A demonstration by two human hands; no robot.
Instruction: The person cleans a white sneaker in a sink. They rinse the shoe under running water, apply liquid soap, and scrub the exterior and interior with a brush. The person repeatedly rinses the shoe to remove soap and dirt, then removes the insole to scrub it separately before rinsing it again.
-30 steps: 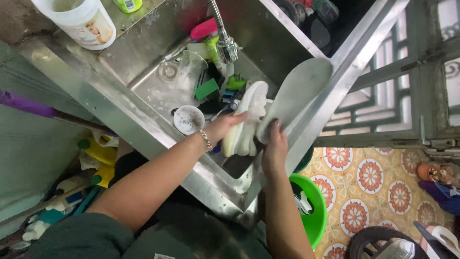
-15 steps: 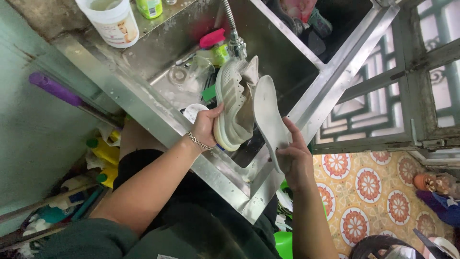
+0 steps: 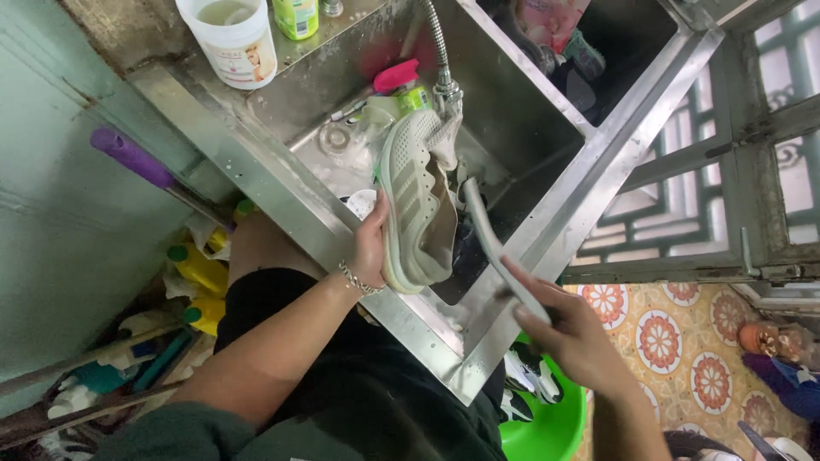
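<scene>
I have my left hand (image 3: 369,253) wrapped around the heel end of a pale cream mesh sneaker with ridged stripes on its side (image 3: 416,198), fingers closed on its back edge and the shoe held up on end over the stainless steel sink basin (image 3: 530,128). From that grip the toe points away, up towards the flexible metal faucet hose (image 3: 437,47), and the shoe's opening faces my other hand. A thin bracelet (image 3: 359,280) sits on the wrist just behind the hold. My right hand (image 3: 574,337) pinches the near end of a long, thin grey insole (image 3: 502,254), thumb on top and fingers underneath; the insole runs up from that pinch towards the shoe and ends just beside its opening, though I cannot tell whether the two touch. Beyond the sneaker, at the far side of the basin, lie a pink-handled brush (image 3: 395,75) and a small green bottle (image 3: 414,98). Outward from my left hand, past the sink's rim, stand a white plastic tub (image 3: 233,38) on the ledge and a purple handle (image 3: 135,158) leaning lower down, with yellow bottles (image 3: 198,271) near my forearm. Below my right hand sits a bright green plastic basin (image 3: 555,427) on the patterned tile floor (image 3: 675,341).
</scene>
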